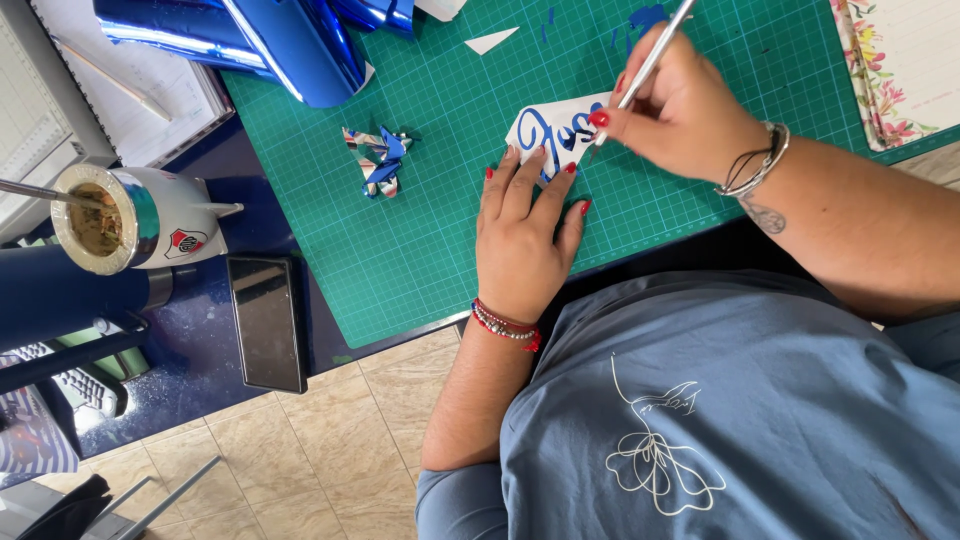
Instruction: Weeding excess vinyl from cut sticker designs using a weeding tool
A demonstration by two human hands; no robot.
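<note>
Two hands meet over one small white sheet carrying shiny blue script lettering, lying on the green cutting mat toward its near edge, right of centre. Your left hand lies flat on the mat with its fingers spread, their tips pressing the near edge of the sheet to pin it; it grips nothing. Your right hand comes in from the right, wrist bent, thumb and fingers pinched shut around a thin silver tool whose shaft angles up and away to the far right, while its tip sits on the lettering close to your thumb.

From this pose, the main risk, as I judge it, is the tip catching a thin stroke of a letter and lifting or tearing it, which too steep an angle or too much pressure would cause. The sheet could also slide if your left fingertips ease off, since only its edge is held. Those fingertips sit very near the tool's point, so a slip toward you could jab them.

Left of the sheet, a crumpled scrap of blue foil and backing lies on the mat, well apart. Farther off, rolls of glossy blue film rest across the mat's far left corner, and a white paper offcut lies near them. Beyond the mat's left edge stand a white cup with a metal straw and a dark phone, face up.
</note>
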